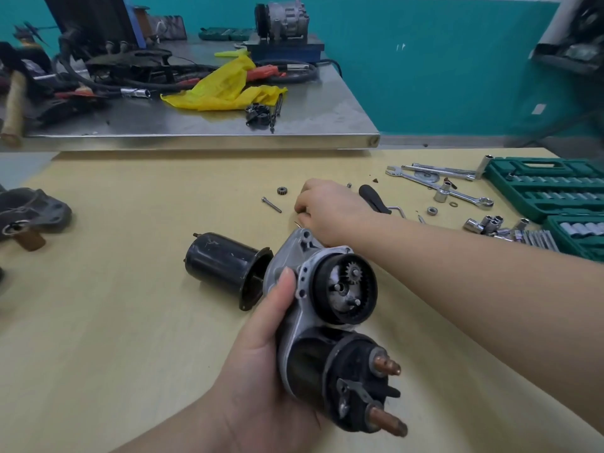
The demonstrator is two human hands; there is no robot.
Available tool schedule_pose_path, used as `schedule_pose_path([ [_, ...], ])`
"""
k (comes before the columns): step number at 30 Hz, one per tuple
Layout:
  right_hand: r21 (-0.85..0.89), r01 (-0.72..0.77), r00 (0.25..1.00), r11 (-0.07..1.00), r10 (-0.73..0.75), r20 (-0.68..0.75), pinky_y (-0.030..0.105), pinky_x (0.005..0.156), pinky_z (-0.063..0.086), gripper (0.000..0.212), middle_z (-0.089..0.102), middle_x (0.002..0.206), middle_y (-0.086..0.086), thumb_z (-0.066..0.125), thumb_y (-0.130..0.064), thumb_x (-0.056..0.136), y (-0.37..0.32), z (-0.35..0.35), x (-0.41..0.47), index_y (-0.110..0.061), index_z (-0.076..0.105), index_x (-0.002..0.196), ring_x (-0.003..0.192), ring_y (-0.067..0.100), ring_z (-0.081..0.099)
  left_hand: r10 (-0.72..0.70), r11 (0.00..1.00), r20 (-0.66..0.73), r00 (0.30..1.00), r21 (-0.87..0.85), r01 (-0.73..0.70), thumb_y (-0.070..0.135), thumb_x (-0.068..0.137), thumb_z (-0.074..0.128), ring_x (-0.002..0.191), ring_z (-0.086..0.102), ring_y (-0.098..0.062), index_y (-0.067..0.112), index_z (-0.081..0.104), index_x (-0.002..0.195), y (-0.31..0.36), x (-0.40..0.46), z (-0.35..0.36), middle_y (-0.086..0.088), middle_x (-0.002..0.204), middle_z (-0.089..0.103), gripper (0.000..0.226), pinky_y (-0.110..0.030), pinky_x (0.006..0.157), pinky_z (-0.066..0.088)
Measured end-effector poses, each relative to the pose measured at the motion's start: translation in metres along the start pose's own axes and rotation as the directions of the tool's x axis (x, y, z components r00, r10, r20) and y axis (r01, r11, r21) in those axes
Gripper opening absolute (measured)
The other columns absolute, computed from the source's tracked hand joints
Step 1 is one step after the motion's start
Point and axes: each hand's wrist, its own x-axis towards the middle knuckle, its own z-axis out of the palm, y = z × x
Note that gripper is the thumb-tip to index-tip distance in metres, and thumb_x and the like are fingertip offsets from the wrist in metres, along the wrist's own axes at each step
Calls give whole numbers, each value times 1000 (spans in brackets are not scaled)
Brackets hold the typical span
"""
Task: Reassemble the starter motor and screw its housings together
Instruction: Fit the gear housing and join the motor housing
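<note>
A person's left hand [261,351] grips the silver front housing [291,273] of a starter motor above a pale wooden table [114,338], thumb laid along the casting and fingers wrapped behind it. The housing's open black ring gear [343,289] faces the camera with one small planet gear [352,276] seated on a pin and two bare pins beside it; below, the black solenoid [343,384] shows two copper terminals [389,423].

The right hand [327,207] reaches across over the housing to the table beyond, knuckles up and fingers curled downward; whether the fingertips pinch anything cannot be told, as the back of the hand hides them. The forearm crosses in front of a black-handled tool [372,197] lying behind it.

Just left of the held housing, the black cylindrical motor case [222,266] lies on its side, open mouth turned toward the housing. Farther back a loose small gear [281,190] and a long bolt [271,204] lie near each other, just left of the right hand.

To the right, wrenches [457,188], a nut [432,210] and loose sockets [487,223] are scattered beside two open green socket cases [549,188], their moulded slots filled with rows of sockets. At the left edge rests a grey cast part [36,210].

Behind, a steel-topped table [294,125] carries a yellow plastic bag [228,86], black cables [130,76], a small black part [257,114] and a grey compressor-like unit [281,19] on a blue base.
</note>
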Motion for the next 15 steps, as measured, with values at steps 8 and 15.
schedule_pose_path([
  [8,65,-80,996,995,83,-38,33,73,52,19,68,98,-12,57,-21,96,16,-12,-45,-29,73,100,98,20,66,-53,998,-26,998,11,54,42,68,101,84,80,-33,8,83,118,-13,-10,-6,-18,99,80,63,-43,80,65],
  [15,579,113,843,807,231,-487,11,74,45,21,68,87,-24,80,-17,89,1,-38,-130,-36,73,98,87,2,64,-134,990,-98,986,22,136,58,103,66,107,76,-32,7,73,135,-11,-9,-10,-17,118,77,61,-44,101,55],
])
